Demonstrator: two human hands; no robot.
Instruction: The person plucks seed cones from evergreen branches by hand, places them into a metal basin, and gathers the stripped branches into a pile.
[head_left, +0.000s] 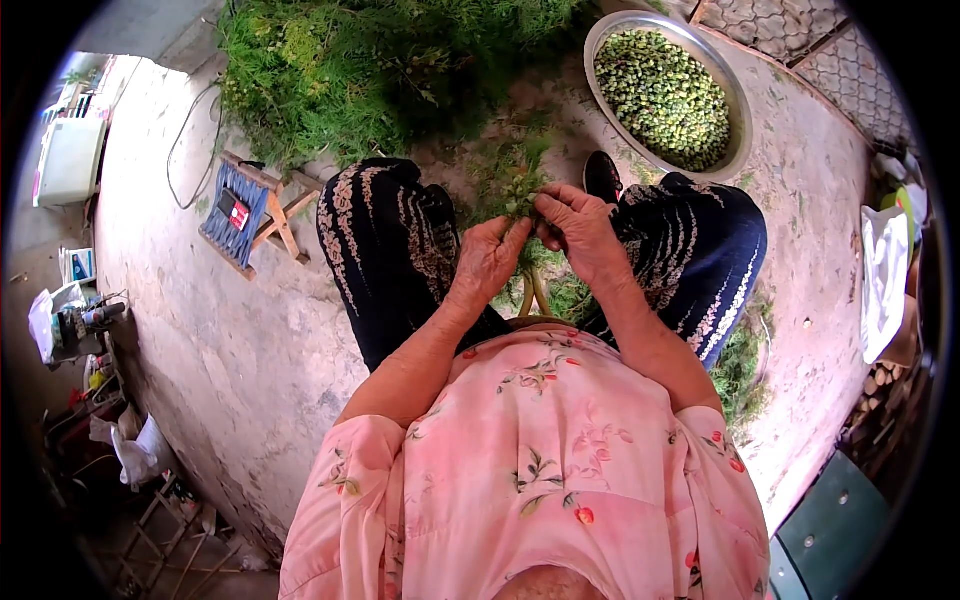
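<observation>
A green evergreen sprig (522, 190) with small pale-green seed cones clustered on it is held up between my knees. My left hand (484, 262) is closed round its lower part, thumb pointing up. From the other side, my right hand (588, 236) pinches at the cluster with thumb and forefinger, the other fingers curled. The fingertips of both hands nearly meet at the sprig. Beyond my right knee stands a wide metal basin (742, 110) holding many green cones. Past my left knee lies a large heap of cut evergreen branches (370, 70).
A folding stool (232, 220) with a dark woven seat and a small red-and-black packet (236, 212) stands on the concrete floor at left. Loose greenery (740, 375) lies beside my right leg. Wire mesh (850, 60) borders the far right. Bags and clutter line both sides.
</observation>
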